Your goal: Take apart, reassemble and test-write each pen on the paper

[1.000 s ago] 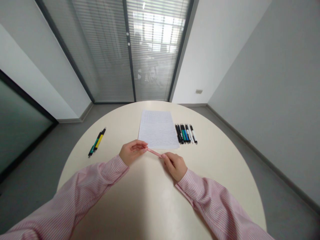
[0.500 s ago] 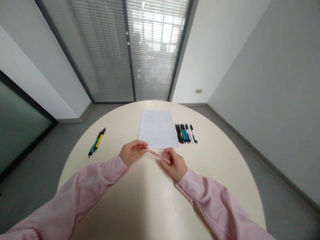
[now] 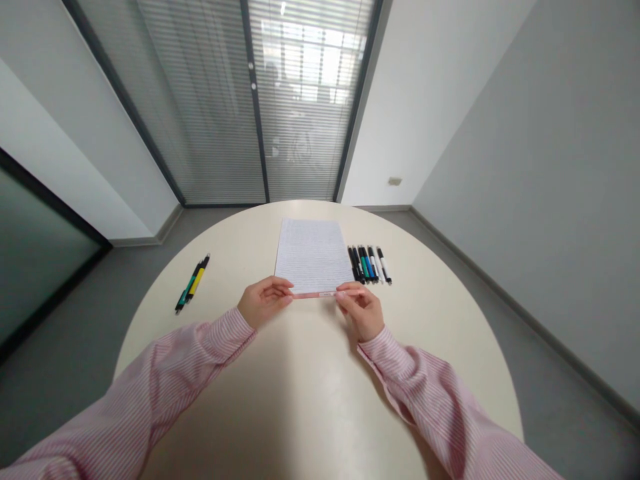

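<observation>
A slim pink pencil-like stick [image 3: 307,295] is held level between my two hands, along the near edge of a lined sheet of paper [image 3: 314,253]. A small pale marking shows near its right end; its exact kind is hard to make out. My left hand [image 3: 264,301] pinches the left end between thumb and fingertips. At the right end, my right hand [image 3: 361,309] grips it with thumb and fingers, hiding the tip. Whether the stick touches the paper I cannot tell.
Right of the paper, several pens [image 3: 364,265] lie side by side in a row. A green-and-black pen [image 3: 189,288] and a yellow-and-black pen [image 3: 199,277] lie together at the left. Everything rests on a round cream table [image 3: 310,400], with glass partitions and walls beyond.
My right hand has moved up and slightly right, turning the pink stick from a slant to level. My left hand has stayed nearly in place, still pinching its end.
</observation>
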Available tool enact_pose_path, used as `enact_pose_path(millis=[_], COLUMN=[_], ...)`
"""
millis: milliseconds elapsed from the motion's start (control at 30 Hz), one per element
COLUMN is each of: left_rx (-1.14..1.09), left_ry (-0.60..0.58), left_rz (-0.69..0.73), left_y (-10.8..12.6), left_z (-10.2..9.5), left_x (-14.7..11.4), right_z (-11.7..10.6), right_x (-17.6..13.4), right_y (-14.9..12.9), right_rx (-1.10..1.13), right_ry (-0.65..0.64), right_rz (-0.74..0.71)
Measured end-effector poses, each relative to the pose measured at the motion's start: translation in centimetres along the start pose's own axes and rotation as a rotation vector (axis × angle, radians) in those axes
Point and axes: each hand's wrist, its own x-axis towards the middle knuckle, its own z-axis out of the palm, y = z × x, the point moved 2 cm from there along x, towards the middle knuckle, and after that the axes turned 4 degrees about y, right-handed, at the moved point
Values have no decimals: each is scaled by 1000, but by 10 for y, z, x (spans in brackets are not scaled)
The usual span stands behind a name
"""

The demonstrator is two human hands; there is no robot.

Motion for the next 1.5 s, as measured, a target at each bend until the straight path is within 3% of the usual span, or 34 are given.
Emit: enact_pose_path(millis=[133, 300, 467, 600, 733, 833, 933, 1067, 1167, 1367, 1500], left_rx=[10, 231, 294, 325, 368, 424, 613, 911, 1017, 1058, 1014], left_ry=[-250, -366, -417, -434, -438, -414, -326, -200, -173, -208, -206], left_rz=[-33, -43, 2, 22, 67, 134, 285, 422, 414, 392, 376], left_y=[1, -4, -6, -5, -4, -3, -4, -14, -23, -29, -27], left_z=[8, 7, 8, 9, 9, 9, 7, 5, 5, 7, 5], left_x=[-5, -6, -8, -8, -8, -9, -10, -9, -8, -9, -9], right_z=[11, 24, 27, 27, 25, 26, 29, 31, 32, 42, 49], right_x=[19, 49, 62, 61, 62, 65, 69, 72, 70, 59, 54], right_y=[-13, -27, -18, -9, -5, -3, -1, 0, 4, 14, 24], right_rx=[370, 835, 984, 999, 901, 666, 396, 200, 58, -247, -259], right_ry=[-39, -176, -289, -287, -222, -172, -159, -197, -221, -94, -227], right_rz=[94, 389, 538, 605, 535, 457, 396, 348, 348, 9, 78])
